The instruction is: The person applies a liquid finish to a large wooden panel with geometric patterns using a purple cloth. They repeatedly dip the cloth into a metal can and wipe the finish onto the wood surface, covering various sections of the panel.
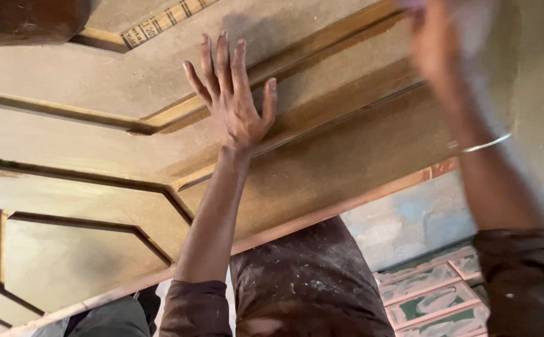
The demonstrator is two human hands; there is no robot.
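1. Pressing flat on the wooden door panel (322, 156), the left hand (234, 100) has its fingers (222, 62) spread apart and open, palm against the dusty face just beside a raised moulding strip (322, 118).
2. Blurred at the upper right, the right hand (437, 43) lies over the same panel; whether its fingers are apart or closed on anything cannot be told. A thin metal bangle (484, 145) rings that wrist.
3. Lying flat, the door fills most of the view, its near edge running just above the person's dust-speckled trousers (309, 281). Geometric grooves (85, 249) are cut into its face at the lower left.
4. By its look the panel is stiff, broad and probably heavy; the coated face seems smooth and dusty, so likely slippery under a flat palm. The long near edge would give the surest hold.
5. A measuring tape (160, 24) lies on the door at the top left, and patterned floor tiles (437, 299) show at the lower right.
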